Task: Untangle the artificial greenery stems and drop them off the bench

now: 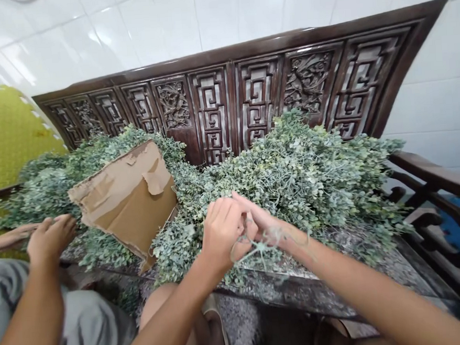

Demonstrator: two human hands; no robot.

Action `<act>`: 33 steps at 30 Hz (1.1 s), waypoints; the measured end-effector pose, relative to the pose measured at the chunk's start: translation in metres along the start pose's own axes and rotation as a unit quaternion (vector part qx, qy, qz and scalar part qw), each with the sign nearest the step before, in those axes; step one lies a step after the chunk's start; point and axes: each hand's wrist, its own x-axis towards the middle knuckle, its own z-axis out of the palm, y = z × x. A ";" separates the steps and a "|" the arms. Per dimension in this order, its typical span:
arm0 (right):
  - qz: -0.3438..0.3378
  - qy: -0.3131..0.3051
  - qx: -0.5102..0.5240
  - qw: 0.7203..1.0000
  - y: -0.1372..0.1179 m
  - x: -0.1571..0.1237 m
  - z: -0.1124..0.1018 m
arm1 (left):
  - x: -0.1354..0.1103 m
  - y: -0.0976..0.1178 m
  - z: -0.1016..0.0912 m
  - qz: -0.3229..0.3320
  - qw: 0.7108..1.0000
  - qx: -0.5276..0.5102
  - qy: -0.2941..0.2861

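Note:
My left hand (223, 229) is closed, with its fingers curled against my right hand (257, 218) in front of the heap. A thin, pale green artificial plant stem (261, 248) with spread branches hangs from between them, partly across my right wrist. My right hand is closed too, and its fingertips are partly hidden behind the left. Right behind both hands lies a big pile of artificial leafy sprigs (293, 173) in grey-green and yellow-green.
A torn cardboard piece (138, 205) stands in the greenery on a dark carved wooden bench (232, 114). At the left sits another person, whose hands (53, 235) are near more sprigs. A yellow foam mat (10, 138) leans at the far left; an armrest (443, 176) bounds the right.

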 end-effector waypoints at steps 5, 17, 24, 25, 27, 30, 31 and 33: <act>0.063 -0.059 0.017 0.996 -0.005 -0.066 -0.045 | 0.008 -0.013 0.000 0.036 0.977 0.110 -0.180; 0.389 -0.118 -0.460 0.789 0.011 -0.169 -0.108 | -0.007 -0.004 0.022 0.062 0.934 0.077 -0.344; 0.473 0.033 -0.583 0.659 0.064 -0.229 -0.145 | -0.009 -0.004 0.021 0.040 0.936 0.041 -0.346; 0.473 0.041 -0.591 0.652 0.071 -0.233 -0.147 | -0.009 -0.003 0.021 0.037 0.936 0.037 -0.348; 0.469 0.056 -0.602 0.644 0.081 -0.242 -0.150 | -0.008 -0.003 0.020 0.035 0.935 0.035 -0.350; 0.462 0.073 -0.607 0.643 0.093 -0.254 -0.155 | -0.008 -0.004 0.020 0.031 0.939 0.034 -0.341; 0.461 0.077 -0.604 0.645 0.095 -0.259 -0.157 | -0.008 -0.004 0.020 0.029 0.940 0.034 -0.338; 0.459 0.086 -0.596 0.653 0.099 -0.269 -0.159 | -0.009 -0.005 0.021 0.027 0.940 0.033 -0.338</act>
